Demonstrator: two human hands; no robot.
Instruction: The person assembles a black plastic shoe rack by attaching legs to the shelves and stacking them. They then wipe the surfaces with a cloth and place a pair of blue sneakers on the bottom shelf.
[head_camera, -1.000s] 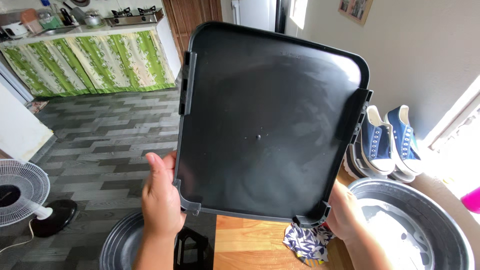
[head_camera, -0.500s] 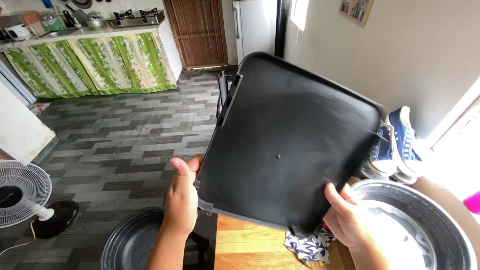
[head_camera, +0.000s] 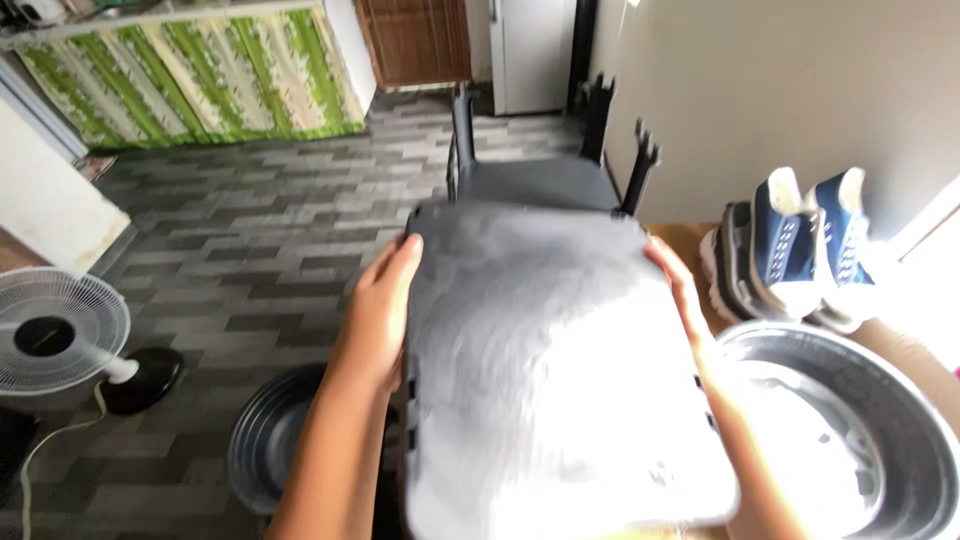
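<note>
Both hands grip one dark plastic panel (head_camera: 560, 370), a flat rectangle with rounded corners that lies almost level in front of the person, its broad face up and washed pale by glare. The left hand (head_camera: 385, 305) clasps the panel's left edge near the far corner, fingers (head_camera: 400, 262) curled along the rim. The right hand (head_camera: 680, 295) holds the opposite edge, close to the far right corner, with the palm pressed against the side. Small notches show along both long edges of the panel. Just beyond the panel's far edge stands a dark frame (head_camera: 540, 180) with a flat shelf of the same colour and upright posts (head_camera: 598, 118) rising from its corners; whether the panel touches that frame cannot be told. To the right of the panel sits a large metal basin (head_camera: 900, 400), its rim just beside the right forearm. Beyond the basin, still right of the panel, blue-and-white shoes (head_camera: 800, 240) stand on end against the wall. Below and left of the panel a second, darker basin (head_camera: 265, 440) rests on the grey tiled floor (head_camera: 250, 230). Farther left of the panel a white fan (head_camera: 50, 340) stands on a black base with its cord trailing down. Well beyond the panel, a green-patterned curtain (head_camera: 200, 75) hangs at the back of the room, with a brown door (head_camera: 420, 40) to its right.
</note>
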